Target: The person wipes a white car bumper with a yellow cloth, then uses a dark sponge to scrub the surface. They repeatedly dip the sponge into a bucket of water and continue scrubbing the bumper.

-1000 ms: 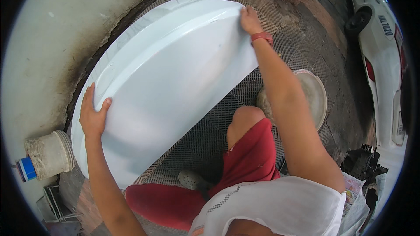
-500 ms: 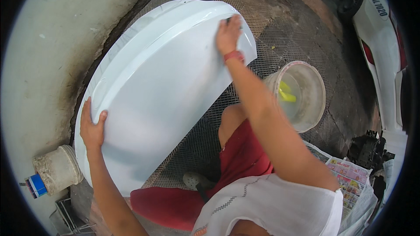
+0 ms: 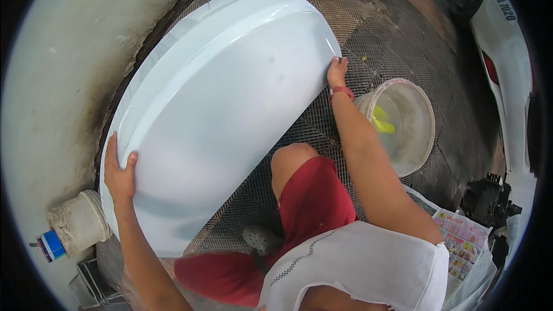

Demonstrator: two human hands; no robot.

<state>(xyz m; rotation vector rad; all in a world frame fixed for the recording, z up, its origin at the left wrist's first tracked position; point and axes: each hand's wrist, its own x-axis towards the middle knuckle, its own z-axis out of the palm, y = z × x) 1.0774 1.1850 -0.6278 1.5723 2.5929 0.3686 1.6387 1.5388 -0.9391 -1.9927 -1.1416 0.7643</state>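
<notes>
A large white, curved car panel (image 3: 213, 103) lies in front of me, one long side rounded and the other nearly straight. My left hand (image 3: 120, 179) grips its left end, thumb on the smooth face and fingers along the outer edge. At the panel's far right corner, my right hand (image 3: 337, 73) is closed against the edge, a red band around its wrist. Part of its fingers is hidden, and whether anything lies under them cannot be seen. Soft grey patches and a few faint spots show on the panel's face.
Right of the panel stands a whitish bucket (image 3: 423, 155) with a yellow-green thing (image 3: 383, 121) inside. A stained bucket (image 3: 72, 222) lies by the left wall. Newspaper (image 3: 461, 242) is spread at lower right, near black parts. A white car (image 3: 495, 40) stands beyond.
My right hand has moved from the panel's upper face, where something dark showed under its fingers, down and right to the edge. My left hand has stayed at the left end.
</notes>
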